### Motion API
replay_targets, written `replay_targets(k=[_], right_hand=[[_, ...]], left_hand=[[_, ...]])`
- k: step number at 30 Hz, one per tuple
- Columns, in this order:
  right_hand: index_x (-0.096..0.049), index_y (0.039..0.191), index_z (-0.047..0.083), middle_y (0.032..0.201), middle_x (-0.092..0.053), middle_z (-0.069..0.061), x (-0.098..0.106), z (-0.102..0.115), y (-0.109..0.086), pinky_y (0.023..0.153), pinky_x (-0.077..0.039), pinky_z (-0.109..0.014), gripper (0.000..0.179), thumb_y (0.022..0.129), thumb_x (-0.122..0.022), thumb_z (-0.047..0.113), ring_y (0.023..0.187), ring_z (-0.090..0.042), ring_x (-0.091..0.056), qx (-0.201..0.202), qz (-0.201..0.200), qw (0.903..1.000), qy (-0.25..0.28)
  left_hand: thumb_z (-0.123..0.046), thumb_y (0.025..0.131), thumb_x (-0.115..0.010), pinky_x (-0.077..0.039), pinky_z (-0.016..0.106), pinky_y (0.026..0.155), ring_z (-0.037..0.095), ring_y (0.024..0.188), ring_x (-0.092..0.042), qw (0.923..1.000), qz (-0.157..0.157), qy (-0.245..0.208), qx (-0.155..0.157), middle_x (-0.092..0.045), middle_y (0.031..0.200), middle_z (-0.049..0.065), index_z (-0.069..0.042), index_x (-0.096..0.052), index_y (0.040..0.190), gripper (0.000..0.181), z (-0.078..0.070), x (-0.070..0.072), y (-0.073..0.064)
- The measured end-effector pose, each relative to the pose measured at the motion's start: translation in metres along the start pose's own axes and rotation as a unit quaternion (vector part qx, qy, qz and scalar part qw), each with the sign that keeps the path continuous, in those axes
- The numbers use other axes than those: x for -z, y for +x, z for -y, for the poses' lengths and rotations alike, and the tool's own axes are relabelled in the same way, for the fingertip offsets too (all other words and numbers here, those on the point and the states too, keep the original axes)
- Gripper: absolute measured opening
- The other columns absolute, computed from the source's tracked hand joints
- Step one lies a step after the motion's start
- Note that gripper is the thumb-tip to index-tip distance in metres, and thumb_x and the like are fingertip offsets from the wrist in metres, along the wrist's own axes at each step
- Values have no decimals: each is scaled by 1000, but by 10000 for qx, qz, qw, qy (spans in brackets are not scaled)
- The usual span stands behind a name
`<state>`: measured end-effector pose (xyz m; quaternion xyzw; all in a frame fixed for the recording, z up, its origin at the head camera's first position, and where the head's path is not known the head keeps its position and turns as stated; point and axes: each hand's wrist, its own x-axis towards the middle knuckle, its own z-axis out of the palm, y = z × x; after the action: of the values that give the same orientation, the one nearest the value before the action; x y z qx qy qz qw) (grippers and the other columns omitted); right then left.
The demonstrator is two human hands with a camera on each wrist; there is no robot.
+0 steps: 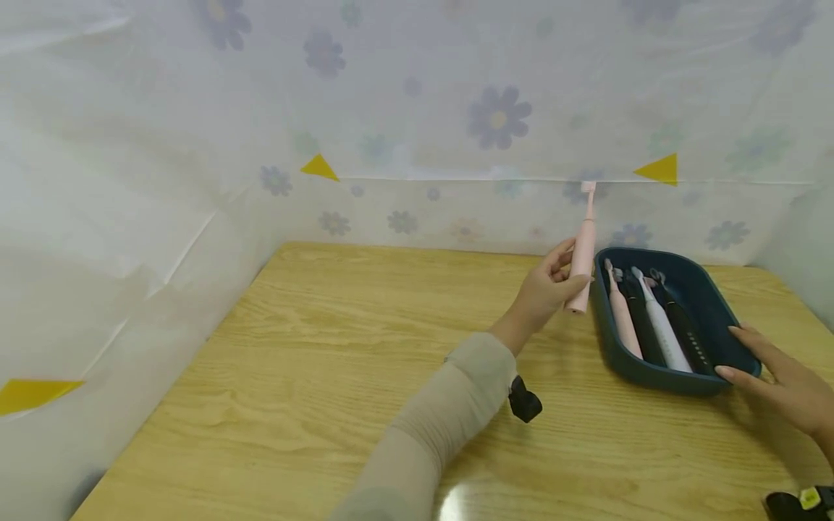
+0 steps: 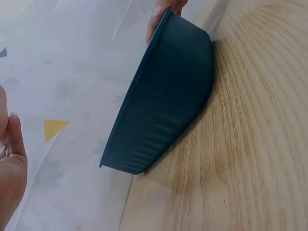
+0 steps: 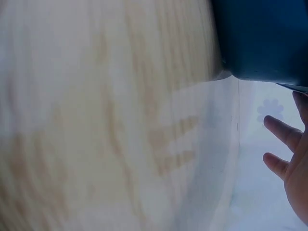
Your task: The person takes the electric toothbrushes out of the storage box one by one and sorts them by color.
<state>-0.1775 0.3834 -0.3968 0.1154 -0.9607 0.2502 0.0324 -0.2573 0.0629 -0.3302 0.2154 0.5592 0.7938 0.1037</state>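
Observation:
My left hand [image 1: 541, 289] grips a pink electric toothbrush [image 1: 584, 253] by its handle, upright with the brush head at the top, just left of a dark blue plastic bin [image 1: 691, 383]. Inside the bin lie a second pink toothbrush [image 1: 625, 318], two black ones and a white toothbrush [image 1: 666, 329]. My right hand [image 1: 785, 383] rests its thumb and a finger on the bin's rim at the near right corner. Seen from the right wrist, other fingers [image 3: 284, 134] spread out straight beside the bin. The left wrist view shows the bin's side and part of my left hand [image 2: 12, 168].
The bin stands on a wood-grain table [image 1: 326, 347] near its back right. A white flower-print sheet [image 1: 417, 108] hangs behind and at the sides. Yellow triangles [image 1: 659, 170] mark the sheet. A black device [image 1: 524, 400] sits at my left cuff.

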Motion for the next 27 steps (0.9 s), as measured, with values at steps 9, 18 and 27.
replay_targets(k=[9, 18, 27], right_hand=[[3, 136, -2, 134, 18, -29, -1, 4, 0, 79, 4, -70, 75, 89, -47, 29, 112, -57, 9, -154, 142, 9997, -89], [5, 137, 0, 134, 20, -28, -5, 3, 0, 77, 3, -71, 75, 89, -47, 28, 111, -58, 11, -205, 155, 9997, 62], [4, 136, -1, 134, 19, -29, -4, 5, 1, 78, 3, -70, 74, 89, -47, 26, 111, -58, 12, -108, 166, 9997, 167]], left_hand=[[10, 82, -49, -44, 25, 73, 10, 87, -48, 9998, -132, -106, -84, -43, 122, 4, -12, -31, 134, 59, -1, 19, -3], [11, 79, -52, -45, 27, 71, 13, 86, -51, 9995, -111, 264, 142, -38, 127, -1, -19, -27, 136, 69, 0, 44, 0], [12, 77, -55, -45, 31, 68, 18, 86, -51, 9956, -211, 824, 380, -39, 120, -1, -25, -28, 135, 74, -3, 61, 3]])
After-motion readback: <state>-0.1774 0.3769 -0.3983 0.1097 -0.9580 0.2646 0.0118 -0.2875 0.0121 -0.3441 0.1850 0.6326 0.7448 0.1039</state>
